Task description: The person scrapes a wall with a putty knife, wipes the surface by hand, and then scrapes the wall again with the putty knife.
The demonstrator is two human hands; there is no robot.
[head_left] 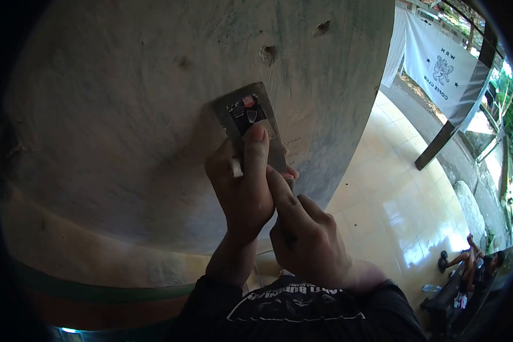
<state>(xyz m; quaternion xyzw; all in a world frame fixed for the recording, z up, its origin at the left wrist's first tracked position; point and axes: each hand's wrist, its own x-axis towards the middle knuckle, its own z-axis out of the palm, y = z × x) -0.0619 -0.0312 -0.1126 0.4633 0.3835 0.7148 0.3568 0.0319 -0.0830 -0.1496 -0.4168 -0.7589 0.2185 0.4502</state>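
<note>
A flat grey rectangular scraper (275, 149) with a dark label and a red mark lies against the rough plastered wall (125, 97). My left hand (242, 185) is closed round it, thumb pressed on the label and fingers behind. Something small and white (236, 167) shows at those fingers. Just below, my right hand (316, 242) is closed at the scraper's lower end, its index finger reaching to the base of my left thumb. Its other fingers are curled and partly hidden.
Gouges (268, 54) mark the wall above the scraper. Pale floor tiles (376, 188) stretch off to the right. A white banner (444, 65) hangs by a dark post (436, 149). A person (479, 271) sits on a dark bench (447, 305) at lower right, near a plastic bottle (431, 288).
</note>
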